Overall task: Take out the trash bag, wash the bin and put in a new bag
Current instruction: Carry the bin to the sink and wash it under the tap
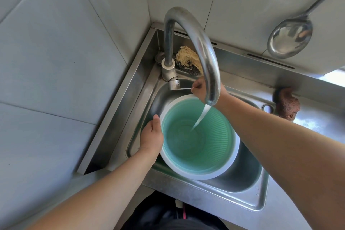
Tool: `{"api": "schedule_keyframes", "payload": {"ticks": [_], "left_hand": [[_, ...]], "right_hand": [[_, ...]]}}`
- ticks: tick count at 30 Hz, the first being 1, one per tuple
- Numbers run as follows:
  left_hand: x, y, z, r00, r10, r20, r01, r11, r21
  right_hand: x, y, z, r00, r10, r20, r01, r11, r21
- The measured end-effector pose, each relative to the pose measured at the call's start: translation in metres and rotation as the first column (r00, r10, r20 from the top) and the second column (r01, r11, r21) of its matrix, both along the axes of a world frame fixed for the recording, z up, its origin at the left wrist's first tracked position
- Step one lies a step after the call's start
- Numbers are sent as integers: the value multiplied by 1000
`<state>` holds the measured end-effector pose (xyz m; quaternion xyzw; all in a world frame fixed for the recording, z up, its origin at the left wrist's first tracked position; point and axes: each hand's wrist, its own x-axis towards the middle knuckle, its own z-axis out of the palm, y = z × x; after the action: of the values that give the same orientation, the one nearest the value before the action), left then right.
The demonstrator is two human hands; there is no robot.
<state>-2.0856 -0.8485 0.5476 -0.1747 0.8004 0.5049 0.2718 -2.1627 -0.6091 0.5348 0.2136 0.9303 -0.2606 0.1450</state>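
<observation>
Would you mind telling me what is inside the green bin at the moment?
Inside the green bin there is only the water stream from the faucet landing on the ribbed bottom; no bag lines it. The sink floor beneath it is covered.

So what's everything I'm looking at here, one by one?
bin: one, green inside with a white rim, tilted in the sink
water: one stream, clear, falling from the tap into the bin
tap: one, steel, arched over the sink
lever: one, steel, at the tap's base
sink: one, steel, in the tiled corner
scrubbers: a pale fibrous one and a dark one, behind the tap
ladle: one, steel, hanging on the wall at right
cloth: one, reddish brown, on the counter at right
left hand: holds the bin's rim
right hand: pinches the lever's end
</observation>
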Motion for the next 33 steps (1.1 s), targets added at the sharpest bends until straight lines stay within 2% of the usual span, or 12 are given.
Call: {"api": "schedule_keyframes", "payload": {"ticks": [20,28,33], "left_hand": [[-1,-2,1,1000,-5,0,5,1000,-8],[-2,-3,1,1000,-17,12,17,1000,0],[-2,-2,3,1000,-13,6,13,1000,4]], "right_hand": [[0,-2,4,999,-26,-22,26,999,-21],[5,0,4,997,8,-71,-6,1000,22],[1,-2,5,999,-23,-49,21,1000,-23]]}}
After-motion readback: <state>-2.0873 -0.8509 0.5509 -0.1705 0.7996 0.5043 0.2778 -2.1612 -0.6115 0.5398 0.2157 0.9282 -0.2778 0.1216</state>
